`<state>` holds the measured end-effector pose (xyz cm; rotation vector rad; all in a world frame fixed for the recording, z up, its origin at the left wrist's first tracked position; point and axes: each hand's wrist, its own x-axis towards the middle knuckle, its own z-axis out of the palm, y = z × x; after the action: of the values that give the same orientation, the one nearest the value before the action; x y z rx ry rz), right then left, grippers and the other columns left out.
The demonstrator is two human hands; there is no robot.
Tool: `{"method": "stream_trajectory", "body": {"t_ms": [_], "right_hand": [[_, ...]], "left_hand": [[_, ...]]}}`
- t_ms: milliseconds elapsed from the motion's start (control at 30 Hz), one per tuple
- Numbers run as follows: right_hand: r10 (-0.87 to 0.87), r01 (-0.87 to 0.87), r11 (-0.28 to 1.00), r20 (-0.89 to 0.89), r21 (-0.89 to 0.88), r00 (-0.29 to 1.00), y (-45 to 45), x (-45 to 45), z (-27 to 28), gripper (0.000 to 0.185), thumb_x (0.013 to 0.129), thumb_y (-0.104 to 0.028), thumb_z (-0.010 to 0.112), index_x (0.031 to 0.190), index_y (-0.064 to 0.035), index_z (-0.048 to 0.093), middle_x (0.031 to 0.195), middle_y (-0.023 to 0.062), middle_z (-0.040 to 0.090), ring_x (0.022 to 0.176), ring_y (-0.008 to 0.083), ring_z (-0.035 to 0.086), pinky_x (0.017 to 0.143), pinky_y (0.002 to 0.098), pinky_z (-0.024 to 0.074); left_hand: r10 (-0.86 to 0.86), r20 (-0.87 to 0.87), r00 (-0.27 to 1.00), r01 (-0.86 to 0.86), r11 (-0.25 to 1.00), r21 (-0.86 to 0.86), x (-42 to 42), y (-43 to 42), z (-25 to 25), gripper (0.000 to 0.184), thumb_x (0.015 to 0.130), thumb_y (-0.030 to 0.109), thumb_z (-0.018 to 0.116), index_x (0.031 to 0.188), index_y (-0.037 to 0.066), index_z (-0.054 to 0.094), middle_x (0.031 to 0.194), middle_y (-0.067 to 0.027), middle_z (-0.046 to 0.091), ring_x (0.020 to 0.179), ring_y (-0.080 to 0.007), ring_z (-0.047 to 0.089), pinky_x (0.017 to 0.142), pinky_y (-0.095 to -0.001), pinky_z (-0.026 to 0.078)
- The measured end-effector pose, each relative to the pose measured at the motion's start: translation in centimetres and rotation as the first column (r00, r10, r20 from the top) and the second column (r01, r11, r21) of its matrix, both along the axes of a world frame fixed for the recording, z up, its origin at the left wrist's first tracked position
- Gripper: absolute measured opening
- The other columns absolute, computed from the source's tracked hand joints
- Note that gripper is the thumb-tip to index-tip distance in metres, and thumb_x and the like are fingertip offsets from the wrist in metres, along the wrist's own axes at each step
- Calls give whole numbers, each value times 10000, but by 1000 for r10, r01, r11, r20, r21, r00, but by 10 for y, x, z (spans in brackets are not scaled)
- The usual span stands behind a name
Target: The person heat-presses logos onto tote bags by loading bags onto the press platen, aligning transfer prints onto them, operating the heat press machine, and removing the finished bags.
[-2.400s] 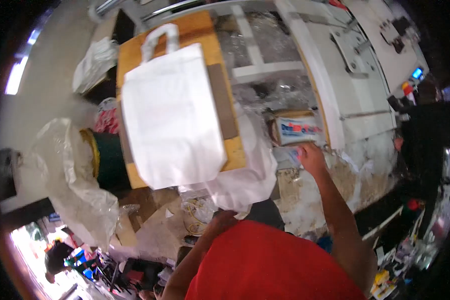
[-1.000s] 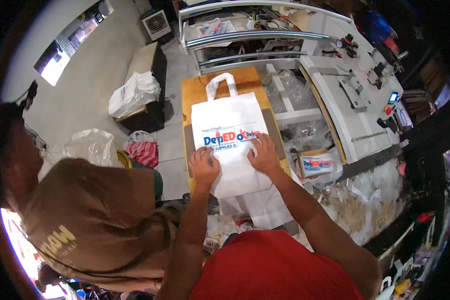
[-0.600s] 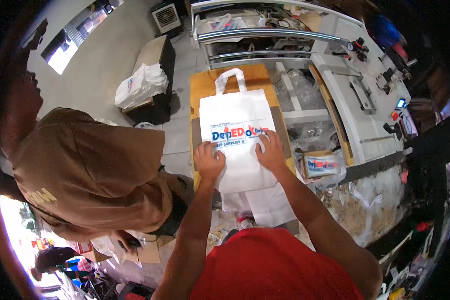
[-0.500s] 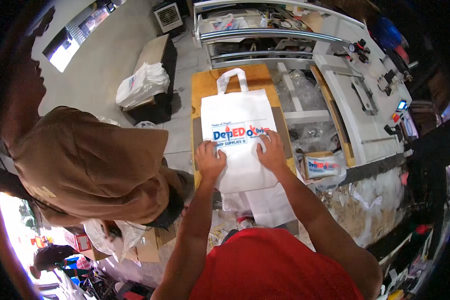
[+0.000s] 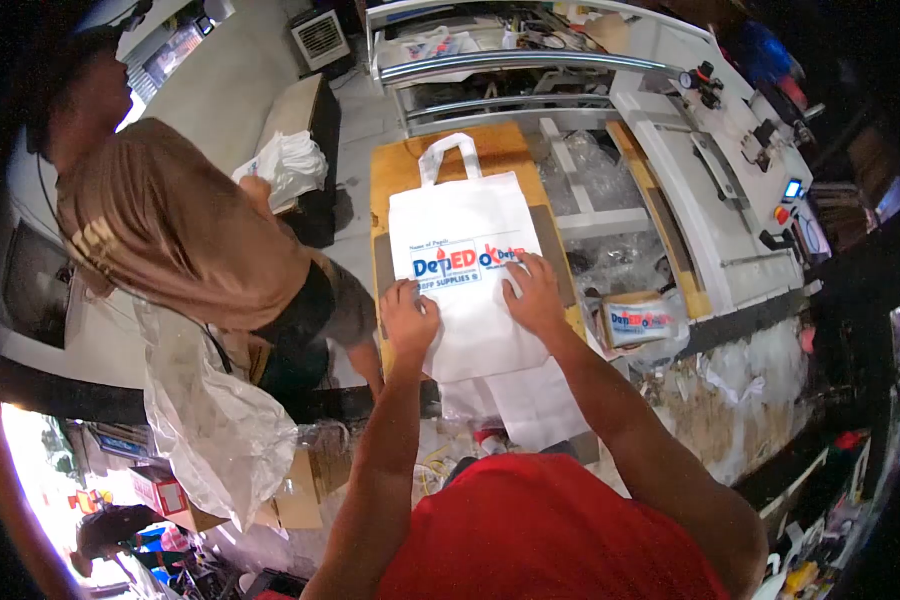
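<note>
Here's the white tote bag [image 5: 470,345] lying face up on the wooden surface [image 5: 394,170], left hand [image 5: 408,322] and right hand [image 5: 535,297] resting beside the printed panel [image 5: 445,265], each grip released. Light, even fingertip pressure suits this: cloth smooth, panel square, no sideways drag.

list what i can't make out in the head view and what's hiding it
All in the head view:
- White bag: right end of the print, behind the right hand; surface beneath the left hand, covered.
- Lit screen: reading too small.
- Round gauge: dial too small.
- Co-worker: one hand, apparently behind their body.
</note>
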<state>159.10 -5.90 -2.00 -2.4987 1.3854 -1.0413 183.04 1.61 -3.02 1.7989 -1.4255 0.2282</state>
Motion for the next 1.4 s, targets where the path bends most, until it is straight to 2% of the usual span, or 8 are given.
{"method": "stream_trajectory", "body": {"t_ms": [100, 300, 400, 667, 767, 1000, 1300, 1400], "right_hand": [[-39, 39, 999, 8, 39, 999, 2, 2, 0, 376, 865, -232, 673, 1195, -58, 631, 1319, 159, 524, 1262, 366, 459, 1040, 502, 404], [-2, 1, 1000, 9, 26, 1000, 0, 1, 0, 412, 866, -235, 671, 1213, -23, 605, 1312, 189, 518, 1265, 371, 449, 1038, 505, 407], [-12, 12, 1000, 13, 8, 1000, 1, 1, 0, 430, 866, -233, 668, 1231, -15, 597, 1316, 203, 512, 1262, 374, 445, 1046, 504, 399], [-23, 26, 998, -67, 50, 997, 2, 0, 8, 459, 869, -230, 658, 1259, 2, 587, 1332, 219, 499, 1251, 384, 444, 1058, 499, 390], [-9, 11, 999, -52, 30, 999, -1, 1, 4, 450, 869, -233, 654, 1245, 6, 597, 1329, 217, 504, 1253, 382, 448, 1052, 494, 400], [-20, 21, 999, -37, 25, 999, 0, 0, 3, 415, 863, -232, 655, 1203, 3, 624, 1327, 176, 525, 1253, 355, 464, 1048, 492, 410], [-23, 23, 1000, -10, -1, 1000, -1, 0, -1, 415, 860, -244, 659, 1203, -12, 626, 1326, 175, 524, 1239, 362, 470, 1040, 496, 410], [-47, 47, 998, -27, 29, 999, 4, 0, 7, 408, 864, -245, 655, 1197, -10, 627, 1324, 177, 523, 1235, 369, 470, 1041, 499, 409]], "left_hand": [[-17, -23, 1000, 17, 1000, -4, 0, -1, 2, 297, 755, 106, 636, 1041, 29, 659, 1126, -166, 617, 1054, -378, 555, 946, -477, 444], [-28, -24, 999, 28, 1000, 13, 3, 0, 0, 334, 763, 127, 638, 1080, 23, 635, 1153, -170, 600, 1057, -382, 543, 934, -485, 439], [-6, -13, 1000, 7, 997, 81, 2, 0, -1, 370, 766, 151, 634, 1111, 19, 608, 1149, -172, 591, 1063, -383, 536, 937, -490, 433], [-36, 85, 996, 22, 988, 155, 1, -1, 10, 409, 751, 160, 635, 1143, 44, 605, 1173, -155, 577, 1084, -366, 529, 926, -488, 432], [-25, 106, 994, 14, 995, 100, -1, 1, 7, 388, 755, 159, 632, 1129, 58, 623, 1193, -153, 574, 1102, -362, 529, 928, -489, 433], [-18, 71, 997, 10, 994, 109, -2, 1, 7, 364, 766, 156, 624, 1118, 62, 639, 1199, -137, 579, 1111, -352, 534, 929, -478, 437], [-6, 86, 996, -1, 996, 92, -1, -1, 3, 363, 759, 147, 627, 1113, 68, 644, 1208, -124, 595, 1123, -346, 535, 948, -473, 440], [-31, 133, 991, 26, 999, 41, -1, -2, -1, 367, 764, 140, 623, 1123, 64, 641, 1182, -145, 602, 1072, -365, 547, 943, -474, 447]]}}
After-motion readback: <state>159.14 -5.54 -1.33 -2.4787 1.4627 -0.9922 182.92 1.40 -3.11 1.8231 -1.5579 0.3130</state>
